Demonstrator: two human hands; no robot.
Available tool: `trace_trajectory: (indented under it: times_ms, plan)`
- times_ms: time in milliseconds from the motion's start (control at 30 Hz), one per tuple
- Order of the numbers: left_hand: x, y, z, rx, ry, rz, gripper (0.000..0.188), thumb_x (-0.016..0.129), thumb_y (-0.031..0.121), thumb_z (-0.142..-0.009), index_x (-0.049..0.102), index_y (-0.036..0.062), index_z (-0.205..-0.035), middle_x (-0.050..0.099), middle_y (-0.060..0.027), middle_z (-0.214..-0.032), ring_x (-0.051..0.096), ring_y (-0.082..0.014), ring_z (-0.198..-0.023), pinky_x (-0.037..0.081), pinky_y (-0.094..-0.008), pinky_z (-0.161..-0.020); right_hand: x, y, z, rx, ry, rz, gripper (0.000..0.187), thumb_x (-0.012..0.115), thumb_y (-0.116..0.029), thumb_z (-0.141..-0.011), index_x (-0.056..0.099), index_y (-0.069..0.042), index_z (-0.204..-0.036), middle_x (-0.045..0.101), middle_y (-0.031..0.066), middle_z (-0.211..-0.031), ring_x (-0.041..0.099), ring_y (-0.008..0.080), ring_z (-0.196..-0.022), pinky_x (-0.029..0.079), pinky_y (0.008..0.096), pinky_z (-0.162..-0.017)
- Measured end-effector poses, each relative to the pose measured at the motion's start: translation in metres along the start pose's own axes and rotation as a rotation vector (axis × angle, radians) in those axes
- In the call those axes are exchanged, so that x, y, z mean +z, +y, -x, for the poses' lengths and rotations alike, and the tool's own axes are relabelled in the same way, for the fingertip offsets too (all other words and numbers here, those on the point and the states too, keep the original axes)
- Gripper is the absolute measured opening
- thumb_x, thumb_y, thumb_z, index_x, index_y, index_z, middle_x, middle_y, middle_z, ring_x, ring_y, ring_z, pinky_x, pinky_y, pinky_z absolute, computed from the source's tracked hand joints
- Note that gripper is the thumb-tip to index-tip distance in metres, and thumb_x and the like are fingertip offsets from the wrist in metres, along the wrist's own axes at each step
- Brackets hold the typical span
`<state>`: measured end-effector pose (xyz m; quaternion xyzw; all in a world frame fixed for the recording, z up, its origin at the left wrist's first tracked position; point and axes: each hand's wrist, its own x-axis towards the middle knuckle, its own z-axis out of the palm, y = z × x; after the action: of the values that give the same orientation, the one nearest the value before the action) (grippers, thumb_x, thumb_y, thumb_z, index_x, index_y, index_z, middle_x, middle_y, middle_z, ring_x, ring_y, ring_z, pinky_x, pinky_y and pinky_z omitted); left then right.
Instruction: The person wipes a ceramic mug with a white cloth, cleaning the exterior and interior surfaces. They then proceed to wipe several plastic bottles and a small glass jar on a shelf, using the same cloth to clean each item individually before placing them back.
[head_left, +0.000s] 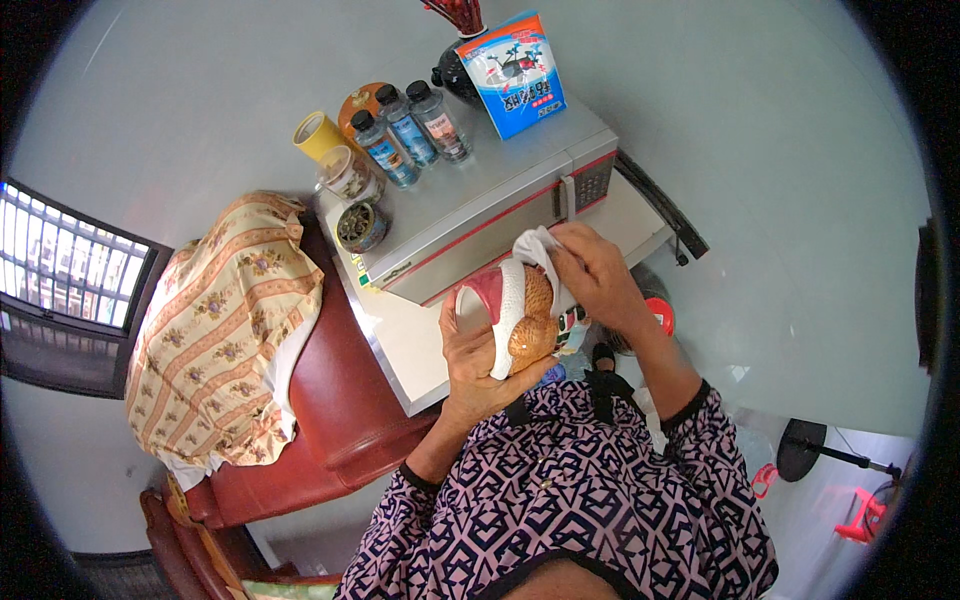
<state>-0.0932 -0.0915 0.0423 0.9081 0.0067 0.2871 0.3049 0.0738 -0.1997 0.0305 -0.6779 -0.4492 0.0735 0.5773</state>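
While the left hand (475, 370), fingers spread partway, cups a glazed figure (512, 315) in front of the microwave (470, 195), the right hand's (605, 275) bent fingers pinch a white cloth (537, 248) against it. The figure's white band and seemingly its long axis point toward the microwave; its brown, textured side faces the microwave's keypad end, red side opposite.

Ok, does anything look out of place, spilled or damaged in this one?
Nothing looks spilled, and the glossy brown, white and red ornament in the left hand shows no visible damage. Mildly untidy: the beige floral striped cloth lies loosely over the red leather-look sofa, white fabric poking out below its edge.
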Motion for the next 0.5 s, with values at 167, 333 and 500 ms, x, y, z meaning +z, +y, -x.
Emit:
trace_trajectory:
  times_ms: [167,333,500]
  plan:
    - [0.003,-0.003,0.004,-0.093,0.107,0.062,0.031,0.078,0.026,-0.066,0.070,0.0118,-0.093,0.069,-0.0023,-0.095,0.061,-0.0185,-0.103,0.013,-0.0470,-0.110,0.000,0.003,-0.021,0.439,-0.237,-0.335,0.031,0.046,-0.024,-0.092,0.057,0.005,-0.096,0.055,0.0023,-0.073,0.050,0.0067,-0.069,0.041,0.0243,-0.059]
    - [0.001,-0.006,0.004,-0.134,0.142,0.066,0.031,0.078,0.024,-0.067,0.070,0.0111,-0.094,0.069,-0.0014,-0.096,0.061,-0.0188,-0.103,0.015,-0.0465,-0.109,0.018,0.004,-0.009,0.376,-0.062,-0.455,0.029,0.047,-0.024,-0.091,0.059,0.002,-0.094,0.055,0.0004,-0.073,0.048,0.0067,-0.066,0.040,0.0257,-0.057]
    - [0.006,-0.004,0.004,-0.240,0.155,0.164,0.032,0.079,0.022,-0.067,0.069,0.0102,-0.095,0.069,-0.0024,-0.096,0.059,-0.0187,-0.104,0.018,-0.0457,-0.108,0.020,-0.004,0.010,0.203,0.184,-0.321,0.027,0.050,-0.015,-0.090,0.057,0.002,-0.109,0.061,0.0099,-0.091,0.056,0.0141,-0.079,0.046,0.0273,-0.068]
